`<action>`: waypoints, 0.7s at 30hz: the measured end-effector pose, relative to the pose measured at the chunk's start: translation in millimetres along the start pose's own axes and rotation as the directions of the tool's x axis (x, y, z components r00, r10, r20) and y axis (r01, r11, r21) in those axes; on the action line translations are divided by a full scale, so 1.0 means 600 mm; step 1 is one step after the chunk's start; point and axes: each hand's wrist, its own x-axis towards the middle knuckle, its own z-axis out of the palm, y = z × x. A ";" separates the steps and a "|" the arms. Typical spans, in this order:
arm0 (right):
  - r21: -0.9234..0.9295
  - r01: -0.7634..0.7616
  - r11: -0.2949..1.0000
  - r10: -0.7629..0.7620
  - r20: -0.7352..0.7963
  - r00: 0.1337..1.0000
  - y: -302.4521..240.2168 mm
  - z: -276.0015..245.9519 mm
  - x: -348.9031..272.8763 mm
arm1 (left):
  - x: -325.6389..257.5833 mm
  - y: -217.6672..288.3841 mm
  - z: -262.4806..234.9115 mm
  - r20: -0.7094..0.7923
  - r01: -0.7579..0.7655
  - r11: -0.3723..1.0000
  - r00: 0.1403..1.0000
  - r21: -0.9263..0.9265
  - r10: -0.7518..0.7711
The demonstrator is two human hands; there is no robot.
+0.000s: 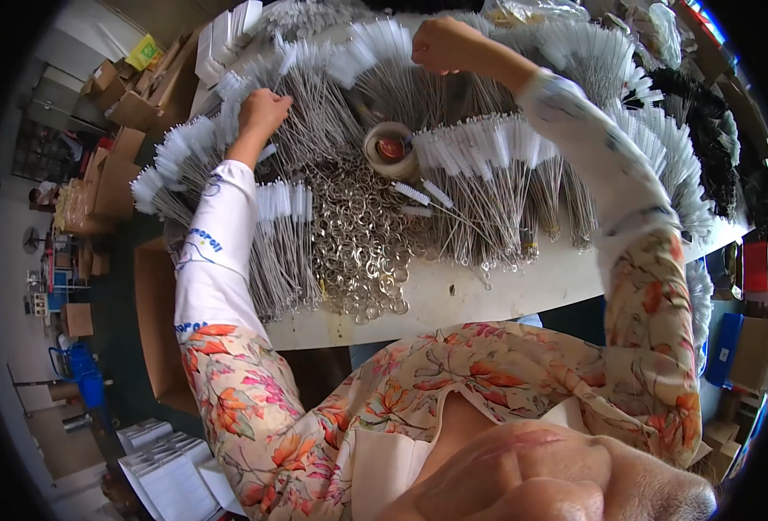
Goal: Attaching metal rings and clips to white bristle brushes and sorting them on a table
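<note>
Brown cardboard boxes (pixel 128 161) crowd the far left, and an open carton (pixel 151 304) stands on the floor just beside the table (pixel 514 291). On the tabletop's left side, white-bristled brushes (pixel 176 161) with thin wire stems lie in fanned sheaves, their heads pointing away from the person. The left hand (pixel 264 115), its arm in a white sleeve cover (pixel 219 230), is above these sheaves, its fingers bent inward; whether they grip a brush cannot be told. Nearer the body, a smaller bundle (pixel 280 234) lies beside that forearm, and just right of it spreads a heap of shiny metal rings (pixel 358 243). Beyond the heap stands a round, pale container (pixel 371 161) with a reddish thing (pixel 391 149) inside. A few loose brushes (pixel 437 193) lie slantwise near the rings. Farther back, the right hand (pixel 440 48) is over the brushes at the far side, fingers curled together; what they hold, if anything, is hidden. Between its forearm and the person, a dense sheaf (pixel 488 143) fills the middle right. More white brushes (pixel 679 165) fan out beyond the right sleeve cover (pixel 592 139), next to a dark bristly pile (pixel 705 113).
</note>
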 end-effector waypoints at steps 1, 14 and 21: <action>-0.029 -0.100 0.995 0.098 -0.060 0.993 0.019 0.020 0.039 | 0.002 0.005 0.006 -0.025 -0.008 1.000 1.000 0.018 0.009; 0.222 -0.154 0.963 0.248 -0.496 0.832 0.012 0.053 0.082 | 0.009 -0.007 -0.017 -0.249 -0.017 0.999 0.968 0.047 0.029; -0.941 -0.317 0.118 -0.621 -0.319 0.716 0.218 -0.183 0.059 | 0.040 -0.016 -0.119 -0.456 -0.307 0.820 0.888 -0.483 0.065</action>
